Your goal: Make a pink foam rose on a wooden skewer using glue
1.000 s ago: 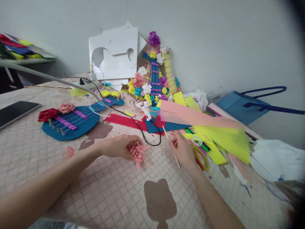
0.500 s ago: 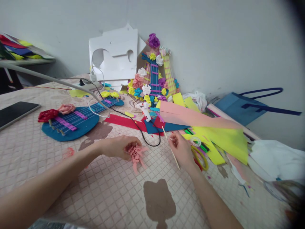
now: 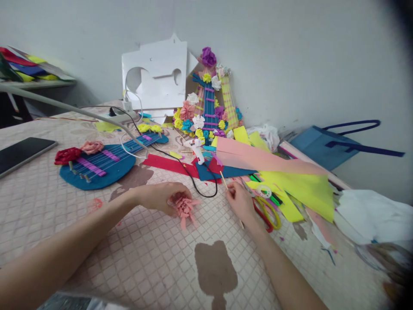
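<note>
The bench (image 3: 155, 267) wears a pale, diamond-patterned cover with brown worn patches, one (image 3: 216, 267) towards the near edge. Its far edge runs along a plain grey wall (image 3: 284, 64), where flower-decked craft guitars (image 3: 209, 105) stand beside a white cut-out board (image 3: 167, 92). At the left edge lies a phone (image 3: 27, 153); inward from it, a blue craft guitar (image 3: 112, 172) lies flat. A white glue gun (image 3: 197, 150) sits among scraps towards the far edge, pink sheeting (image 3: 251, 155) to its right. Yellow-handled scissors (image 3: 275, 215) lie on the right half, and a blue bag (image 3: 325, 146) leans towards the far right corner.

Around the middle of the bench, the left hand (image 3: 159, 196) is partly closed, fingers curled around a ruffled pink flower (image 3: 185, 209). The right hand (image 3: 241, 201), fingers bent inward, covers the middle of a thin wooden stick (image 3: 223, 177); whether it grips the stick I cannot tell.
</note>
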`<state>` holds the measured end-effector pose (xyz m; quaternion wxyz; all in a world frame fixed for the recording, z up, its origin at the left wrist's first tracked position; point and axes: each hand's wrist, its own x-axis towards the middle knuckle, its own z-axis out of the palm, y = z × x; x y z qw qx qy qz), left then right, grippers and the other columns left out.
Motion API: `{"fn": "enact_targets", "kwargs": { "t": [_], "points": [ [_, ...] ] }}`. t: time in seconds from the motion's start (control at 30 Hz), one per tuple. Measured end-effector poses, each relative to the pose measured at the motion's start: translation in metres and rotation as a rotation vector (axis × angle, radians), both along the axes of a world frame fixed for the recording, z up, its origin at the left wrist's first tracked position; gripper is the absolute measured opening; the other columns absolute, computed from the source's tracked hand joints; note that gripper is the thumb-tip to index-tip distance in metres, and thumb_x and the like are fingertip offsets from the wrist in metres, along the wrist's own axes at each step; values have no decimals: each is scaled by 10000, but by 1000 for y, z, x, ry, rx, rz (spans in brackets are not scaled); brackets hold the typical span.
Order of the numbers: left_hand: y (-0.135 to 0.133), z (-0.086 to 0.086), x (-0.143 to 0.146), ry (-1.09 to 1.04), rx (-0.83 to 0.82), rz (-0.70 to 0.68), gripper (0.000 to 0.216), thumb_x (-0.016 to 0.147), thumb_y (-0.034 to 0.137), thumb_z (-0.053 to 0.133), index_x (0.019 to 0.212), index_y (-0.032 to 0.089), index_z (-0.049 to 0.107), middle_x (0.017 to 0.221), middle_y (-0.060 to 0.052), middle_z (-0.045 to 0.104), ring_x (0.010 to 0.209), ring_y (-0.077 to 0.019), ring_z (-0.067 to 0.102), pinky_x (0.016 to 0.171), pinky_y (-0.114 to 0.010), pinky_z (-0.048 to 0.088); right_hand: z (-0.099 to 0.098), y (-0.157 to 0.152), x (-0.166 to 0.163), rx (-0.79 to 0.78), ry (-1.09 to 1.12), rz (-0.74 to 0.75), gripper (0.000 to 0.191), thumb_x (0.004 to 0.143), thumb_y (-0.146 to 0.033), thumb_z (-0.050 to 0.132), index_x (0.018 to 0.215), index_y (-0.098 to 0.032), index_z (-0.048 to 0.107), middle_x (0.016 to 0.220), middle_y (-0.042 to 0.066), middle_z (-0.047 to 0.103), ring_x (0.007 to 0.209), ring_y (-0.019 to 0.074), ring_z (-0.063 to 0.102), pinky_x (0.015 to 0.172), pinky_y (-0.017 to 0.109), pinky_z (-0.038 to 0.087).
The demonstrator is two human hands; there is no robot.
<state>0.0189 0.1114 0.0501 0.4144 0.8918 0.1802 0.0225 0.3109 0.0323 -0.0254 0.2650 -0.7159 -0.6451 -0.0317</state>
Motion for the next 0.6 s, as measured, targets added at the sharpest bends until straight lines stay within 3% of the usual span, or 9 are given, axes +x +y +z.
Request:
{"fn": "enact_targets", "kwargs": {
  "t": [0.23,0.6],
  "points": [
    [2,-2,-2,-24,12,-44,506,648,178,643,1147,222,572,1039,-46,606,887,-192,572,716,-246,451,3,-1,-3,6,24,11,100,795,-259,484,834,-199,554,740,39,609,712,204,566,664,312,417],
    [2,-4,0,-57,72,-31,362,710,167,623,1070,195,598,991,-45,617,853,-170,576,739,-250,447,10,-6,-7,105,222,-34,104,803,-272,478,768,-196,540,686,29,607,635,184,560,629,311,435]
  ]
}}
